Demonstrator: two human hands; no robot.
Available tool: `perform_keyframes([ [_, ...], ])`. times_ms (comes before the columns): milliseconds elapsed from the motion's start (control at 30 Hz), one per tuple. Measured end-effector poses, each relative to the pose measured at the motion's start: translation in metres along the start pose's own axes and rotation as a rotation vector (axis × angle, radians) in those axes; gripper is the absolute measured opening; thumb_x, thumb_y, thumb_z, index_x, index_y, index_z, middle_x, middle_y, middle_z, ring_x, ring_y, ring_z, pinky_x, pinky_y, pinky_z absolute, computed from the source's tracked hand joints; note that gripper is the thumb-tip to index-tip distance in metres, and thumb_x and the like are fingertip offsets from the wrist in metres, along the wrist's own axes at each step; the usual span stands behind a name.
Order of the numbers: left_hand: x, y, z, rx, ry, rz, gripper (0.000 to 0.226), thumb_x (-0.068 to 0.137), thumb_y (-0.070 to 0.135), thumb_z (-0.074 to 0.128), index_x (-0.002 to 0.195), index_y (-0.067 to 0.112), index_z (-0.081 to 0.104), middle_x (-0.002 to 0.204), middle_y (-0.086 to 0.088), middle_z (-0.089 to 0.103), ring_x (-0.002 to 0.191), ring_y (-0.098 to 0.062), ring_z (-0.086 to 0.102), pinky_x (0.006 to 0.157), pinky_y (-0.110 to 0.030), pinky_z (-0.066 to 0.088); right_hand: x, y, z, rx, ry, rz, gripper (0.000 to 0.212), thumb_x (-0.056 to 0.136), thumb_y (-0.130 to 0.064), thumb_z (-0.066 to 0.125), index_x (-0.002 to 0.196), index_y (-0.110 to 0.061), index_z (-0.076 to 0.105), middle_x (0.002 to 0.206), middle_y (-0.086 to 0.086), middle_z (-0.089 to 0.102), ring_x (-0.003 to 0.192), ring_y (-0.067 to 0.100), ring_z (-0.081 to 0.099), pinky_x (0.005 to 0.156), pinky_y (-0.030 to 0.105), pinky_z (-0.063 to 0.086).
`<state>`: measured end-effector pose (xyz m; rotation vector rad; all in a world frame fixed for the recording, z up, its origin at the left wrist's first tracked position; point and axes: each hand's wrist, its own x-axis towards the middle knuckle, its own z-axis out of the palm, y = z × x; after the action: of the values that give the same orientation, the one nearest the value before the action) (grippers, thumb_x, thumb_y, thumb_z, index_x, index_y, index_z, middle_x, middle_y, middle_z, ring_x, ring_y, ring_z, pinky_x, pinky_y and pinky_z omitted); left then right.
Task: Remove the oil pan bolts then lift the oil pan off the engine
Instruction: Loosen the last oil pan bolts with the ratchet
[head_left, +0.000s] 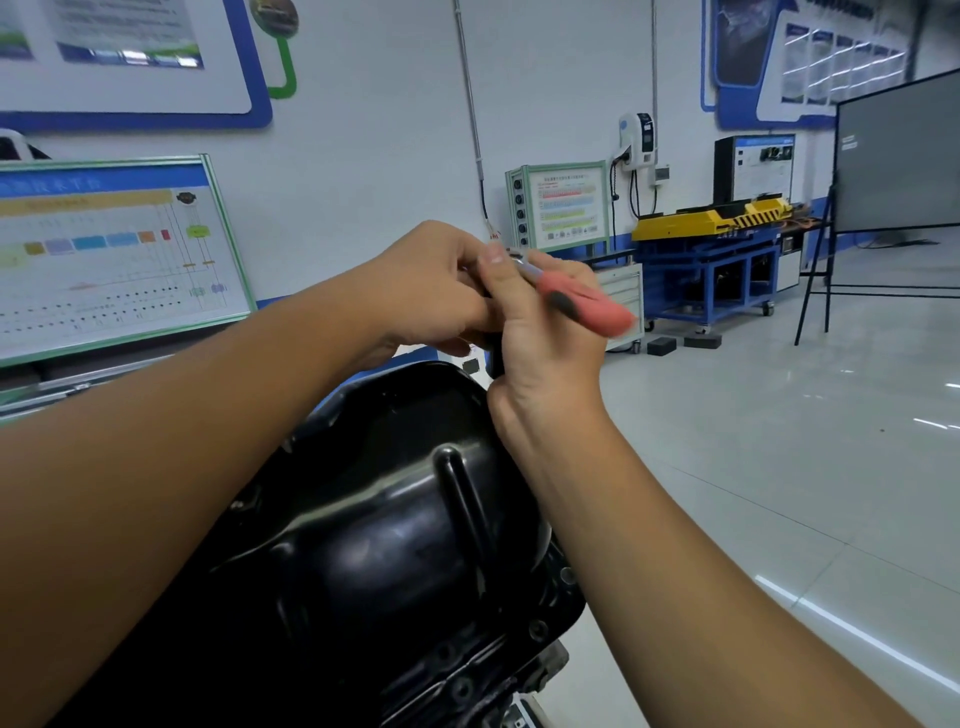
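The black oil pan (395, 525) sits upturned on the engine below my arms, with bolts (537, 630) along its near right flange. Both hands meet above the pan's far end. My right hand (545, 332) grips a ratchet wrench with a red handle (592, 306), which sticks out to the right. My left hand (431, 286) curls its fingers around the wrench's metal head, close against the right thumb. What lies under the head is hidden by the hands.
A slanted teaching panel (114, 249) stands to the left behind the engine. A blue-and-yellow workbench (711, 249), a smaller training board (561, 205) and a dark board on an easel (893, 156) stand at the back right. Glossy tiled floor (779, 441) lies to the right.
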<state>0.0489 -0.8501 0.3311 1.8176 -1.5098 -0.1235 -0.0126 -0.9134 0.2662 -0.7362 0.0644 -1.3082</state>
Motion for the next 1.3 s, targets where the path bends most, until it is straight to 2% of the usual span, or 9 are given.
perform_keyframes([
  [167, -0.0024, 0.0024, 0.0008, -0.04, -0.04, -0.04, 0.025, 0.084, 0.015, 0.08, 0.105, 0.004, 0.074, 0.093, -0.025, 0.073, 0.072, -0.015, 0.07, 0.086, -0.047, 0.06, 0.0042, -0.0017, 0.0011, 0.032, 0.049, 0.031, 0.021, 0.101, -0.022, 0.067, 0.097, -0.001, 0.069, 0.092, 0.015, 0.077, 0.091, 0.031, 0.076, 0.093, 0.058, 0.059],
  [367, 0.0004, 0.0018, 0.0025, 0.009, 0.044, -0.048, 0.01, 0.08, 0.003, 0.068, 0.088, 0.005, 0.074, 0.06, -0.003, 0.068, 0.054, -0.013, 0.068, 0.07, -0.039, 0.059, 0.0005, 0.0014, -0.0013, -0.014, -0.001, -0.013, 0.021, 0.086, -0.006, 0.082, 0.097, -0.007, 0.064, 0.107, 0.026, 0.073, 0.1, 0.041, 0.074, 0.091, 0.067, 0.056],
  [467, -0.0008, 0.0016, 0.0016, -0.036, 0.02, -0.042, 0.034, 0.071, 0.022, 0.078, 0.099, 0.003, 0.074, 0.078, -0.019, 0.073, 0.068, -0.016, 0.071, 0.076, -0.045, 0.061, 0.0033, 0.0003, -0.0006, 0.026, 0.029, 0.015, 0.019, 0.096, -0.017, 0.073, 0.103, 0.0, 0.067, 0.099, 0.017, 0.078, 0.096, 0.033, 0.077, 0.092, 0.058, 0.059],
  [533, -0.0034, 0.0035, 0.0023, -0.042, -0.047, -0.01, 0.028, 0.08, 0.019, 0.079, 0.106, 0.009, 0.076, 0.09, -0.021, 0.075, 0.076, -0.019, 0.071, 0.086, -0.053, 0.06, 0.0045, -0.0018, 0.0004, 0.022, 0.041, 0.041, 0.022, 0.101, -0.024, 0.067, 0.098, -0.002, 0.069, 0.091, 0.013, 0.077, 0.09, 0.029, 0.077, 0.092, 0.056, 0.06],
  [767, 0.0011, -0.0017, 0.0009, -0.033, 0.076, -0.004, 0.012, 0.071, 0.006, 0.077, 0.082, 0.009, 0.077, 0.067, -0.011, 0.07, 0.057, -0.015, 0.066, 0.07, -0.041, 0.059, -0.0007, 0.0012, -0.0005, 0.008, -0.014, -0.006, 0.015, 0.088, -0.006, 0.08, 0.093, -0.004, 0.066, 0.109, 0.029, 0.073, 0.101, 0.042, 0.074, 0.092, 0.065, 0.057],
  [933, -0.0028, 0.0009, 0.0, -0.063, -0.056, 0.006, 0.023, 0.087, 0.012, 0.079, 0.108, 0.006, 0.075, 0.096, -0.026, 0.073, 0.087, -0.031, 0.076, 0.088, -0.053, 0.061, 0.0034, -0.0021, -0.001, 0.019, 0.027, 0.047, 0.019, 0.098, -0.021, 0.071, 0.094, -0.003, 0.069, 0.096, 0.016, 0.078, 0.096, 0.035, 0.076, 0.093, 0.058, 0.059],
  [1100, 0.0027, -0.0023, 0.0008, -0.017, 0.088, 0.013, 0.026, 0.078, -0.002, 0.07, 0.068, 0.021, 0.078, 0.062, -0.006, 0.071, 0.057, -0.016, 0.068, 0.064, -0.039, 0.06, -0.0022, 0.0004, -0.0004, -0.023, -0.028, -0.01, 0.024, 0.086, -0.004, 0.082, 0.102, -0.002, 0.064, 0.106, 0.029, 0.073, 0.099, 0.042, 0.074, 0.09, 0.061, 0.059],
  [1200, -0.0007, 0.0003, -0.0001, -0.087, -0.034, 0.006, 0.021, 0.077, 0.011, 0.08, 0.097, 0.015, 0.079, 0.086, -0.016, 0.077, 0.082, -0.022, 0.075, 0.089, -0.053, 0.061, 0.002, -0.0011, -0.0011, 0.005, 0.031, 0.012, 0.015, 0.097, -0.017, 0.072, 0.098, -0.002, 0.068, 0.099, 0.018, 0.078, 0.093, 0.031, 0.077, 0.091, 0.049, 0.062],
  [1300, -0.0024, -0.0006, -0.0011, -0.046, -0.106, 0.041, 0.02, 0.087, 0.004, 0.075, 0.104, 0.014, 0.076, 0.067, 0.006, 0.071, 0.067, -0.01, 0.069, 0.09, -0.05, 0.061, 0.0039, -0.0027, -0.0022, 0.001, 0.049, 0.025, 0.018, 0.099, -0.022, 0.069, 0.092, -0.005, 0.068, 0.091, 0.011, 0.077, 0.09, 0.026, 0.077, 0.09, 0.047, 0.062],
])
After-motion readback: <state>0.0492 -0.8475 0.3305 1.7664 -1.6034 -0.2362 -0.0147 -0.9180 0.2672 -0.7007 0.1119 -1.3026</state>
